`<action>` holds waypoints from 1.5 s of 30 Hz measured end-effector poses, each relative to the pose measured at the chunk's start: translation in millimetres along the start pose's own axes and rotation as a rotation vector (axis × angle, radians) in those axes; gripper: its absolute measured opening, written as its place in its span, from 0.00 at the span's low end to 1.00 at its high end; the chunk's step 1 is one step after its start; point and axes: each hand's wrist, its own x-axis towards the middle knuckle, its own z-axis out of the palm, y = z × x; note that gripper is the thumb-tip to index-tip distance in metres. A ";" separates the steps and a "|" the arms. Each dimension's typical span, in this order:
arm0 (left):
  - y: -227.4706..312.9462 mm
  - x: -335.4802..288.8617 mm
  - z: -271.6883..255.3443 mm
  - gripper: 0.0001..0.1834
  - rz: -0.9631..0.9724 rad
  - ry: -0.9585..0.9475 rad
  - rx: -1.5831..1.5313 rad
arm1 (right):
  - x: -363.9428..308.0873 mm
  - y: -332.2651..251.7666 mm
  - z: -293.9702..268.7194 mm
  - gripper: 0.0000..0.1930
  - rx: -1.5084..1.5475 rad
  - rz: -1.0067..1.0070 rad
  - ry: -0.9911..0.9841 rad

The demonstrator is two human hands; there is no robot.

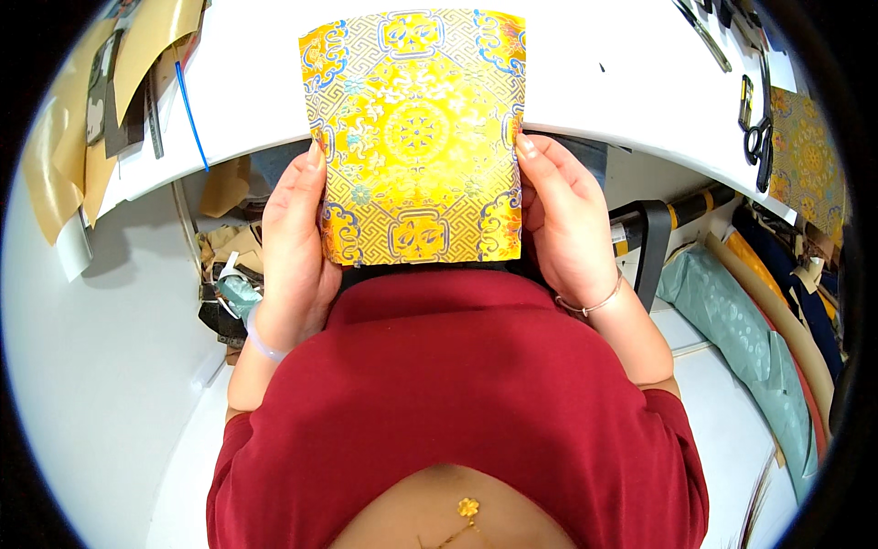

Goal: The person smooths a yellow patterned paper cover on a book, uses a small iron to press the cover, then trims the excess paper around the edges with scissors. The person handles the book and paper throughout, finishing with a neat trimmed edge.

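Between my two hands a rectangular piece of yellow brocade (416, 137) is held up, its patterned face toward me. Blue, white and reddish scrolls and fretwork surround a round medallion at its middle. My left hand (297, 206) pinches the left edge, thumb in front and fingers behind. On the opposite edge my right hand (565, 197) grips in the same way, its fingers partly hidden behind the piece. The sheet looks flat and fairly stiff. Its upper part overlaps the white table (247, 55) beyond; its lower edge hangs near my lap.
Scissors (757, 142) lie at the table's right, beside another patterned yellow piece (805, 160). A thin blue rod (190, 114) and brown sheets (151, 46) are at the left. Rolls of material, one in pale green wrapping (732, 320), lean at the lower right.
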 end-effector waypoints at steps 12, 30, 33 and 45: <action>-1.3 -1.1 -7.0 0.21 0.023 -0.026 0.025 | -3.7 -3.0 -5.0 0.17 0.015 0.045 -0.006; -5.1 1.6 -8.0 0.12 0.020 -0.052 -0.115 | -9.6 -2.7 2.4 0.23 -0.103 -0.016 0.029; -3.5 0.9 -6.7 0.12 0.012 -0.058 -0.118 | -10.6 -5.1 6.9 0.23 -0.092 -0.012 0.011; -1.7 1.1 -8.2 0.11 -0.004 -0.056 -0.125 | 3.3 -14.1 13.8 0.19 -0.011 0.090 -0.163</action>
